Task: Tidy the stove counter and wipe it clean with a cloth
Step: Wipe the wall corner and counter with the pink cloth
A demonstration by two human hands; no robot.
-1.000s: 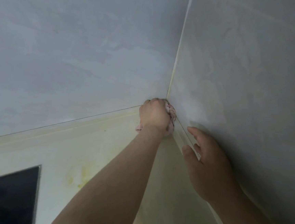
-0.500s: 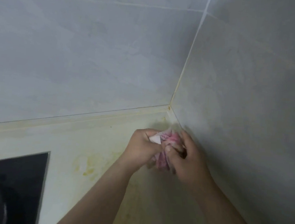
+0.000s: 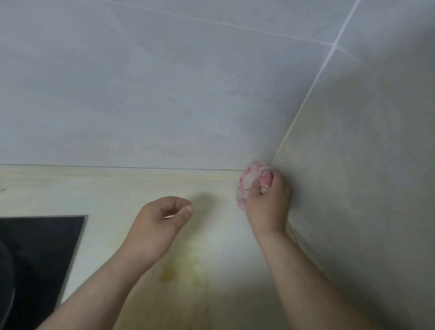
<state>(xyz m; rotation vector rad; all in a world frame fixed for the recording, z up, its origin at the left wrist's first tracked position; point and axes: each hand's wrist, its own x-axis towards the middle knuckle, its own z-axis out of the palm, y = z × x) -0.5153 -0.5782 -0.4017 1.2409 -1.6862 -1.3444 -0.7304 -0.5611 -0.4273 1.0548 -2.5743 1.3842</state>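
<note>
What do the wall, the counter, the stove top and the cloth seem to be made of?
Wall: probably glazed ceramic tile, grey with marble-like veins; pale grout lines show. Counter: pale and smooth, perhaps stone or composite; yellowish stains, material uncertain. Stove top: black and glossy, likely glass. Cloth, gripped by the right hand: soft crumpled fabric, pink and white.
</note>
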